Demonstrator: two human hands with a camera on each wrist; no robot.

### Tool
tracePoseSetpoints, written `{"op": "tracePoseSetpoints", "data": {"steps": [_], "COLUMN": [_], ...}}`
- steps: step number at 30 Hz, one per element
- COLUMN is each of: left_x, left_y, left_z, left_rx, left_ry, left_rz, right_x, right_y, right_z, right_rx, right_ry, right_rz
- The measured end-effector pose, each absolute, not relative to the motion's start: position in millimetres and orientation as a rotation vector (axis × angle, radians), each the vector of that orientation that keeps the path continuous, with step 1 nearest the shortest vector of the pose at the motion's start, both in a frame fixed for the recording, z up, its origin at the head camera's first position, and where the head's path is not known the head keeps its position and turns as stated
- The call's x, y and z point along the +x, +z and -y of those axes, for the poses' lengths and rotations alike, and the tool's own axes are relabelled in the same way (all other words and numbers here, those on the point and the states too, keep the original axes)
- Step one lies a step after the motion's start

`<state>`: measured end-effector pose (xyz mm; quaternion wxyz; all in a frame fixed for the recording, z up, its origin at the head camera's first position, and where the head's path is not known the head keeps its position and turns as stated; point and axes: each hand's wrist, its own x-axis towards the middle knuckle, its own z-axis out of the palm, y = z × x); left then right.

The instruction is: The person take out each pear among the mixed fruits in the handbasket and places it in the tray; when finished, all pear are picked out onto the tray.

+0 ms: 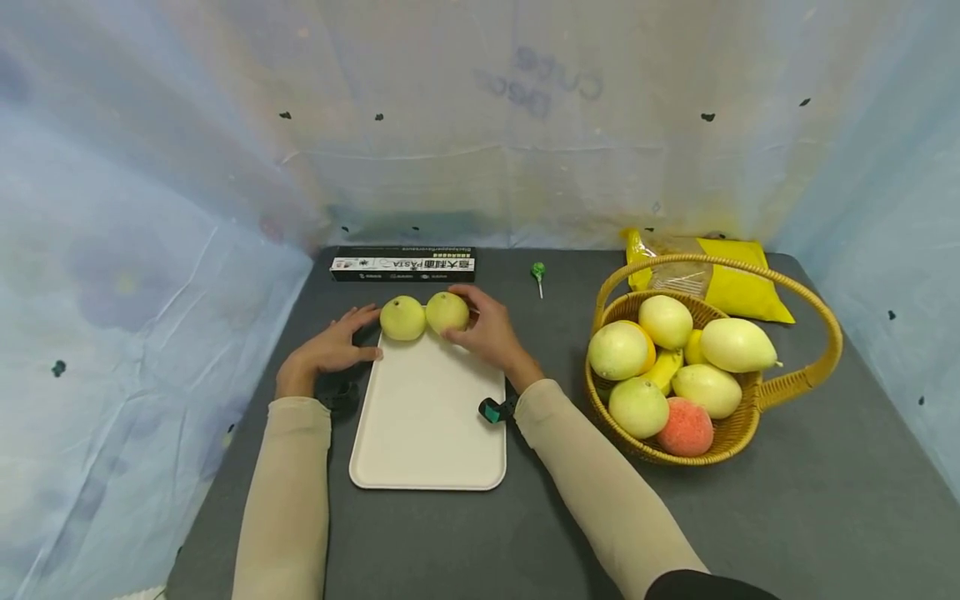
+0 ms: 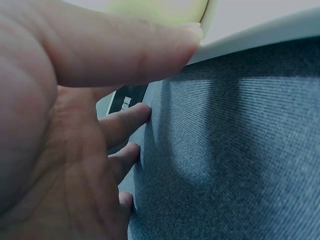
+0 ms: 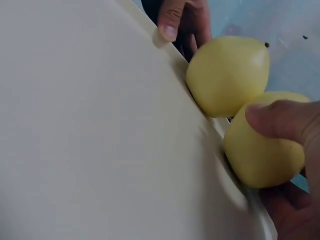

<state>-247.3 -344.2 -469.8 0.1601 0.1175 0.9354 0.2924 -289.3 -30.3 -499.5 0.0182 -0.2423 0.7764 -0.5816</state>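
Observation:
Two round yellow-green pears sit side by side at the far end of a white tray (image 1: 427, 417). My right hand (image 1: 491, 329) grips the right pear (image 1: 446, 312), thumb on its near side and fingers round the far side. In the right wrist view this pear (image 3: 265, 150) touches the left pear (image 3: 227, 75). My left hand (image 1: 333, 346) lies beside the tray's far left corner with its fingers spread. Its thumb (image 2: 135, 47) is extended along the tray rim, close to the left pear (image 2: 165, 10), and it holds nothing.
A wicker basket (image 1: 795, 396) with a tall handle, full of fruit, including a banana (image 1: 663, 371) and a red peach-like fruit (image 1: 686, 427), stands right of the tray. Behind are a pasta box (image 1: 402, 264), a green lollipop (image 1: 538, 272) and a yellow bag (image 1: 738, 287).

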Motion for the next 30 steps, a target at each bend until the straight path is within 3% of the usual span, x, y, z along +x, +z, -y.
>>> {"op": "tracePoseSetpoints", "data": {"steps": [15, 30], "left_x": [-248, -252], "left_y": [-470, -473], "left_z": [346, 347], "left_rx": [0.345, 0.345], "left_ry": [0.859, 0.844], "left_rz": [-2.660, -2.644], "right_x": [-271, -169], "right_y": [-491, -438], "right_z": [23, -45], "right_rx": [-0.752, -0.993], "right_ry": [-1.682, -1.792], "right_rz": [-2.582, -2.310]}}
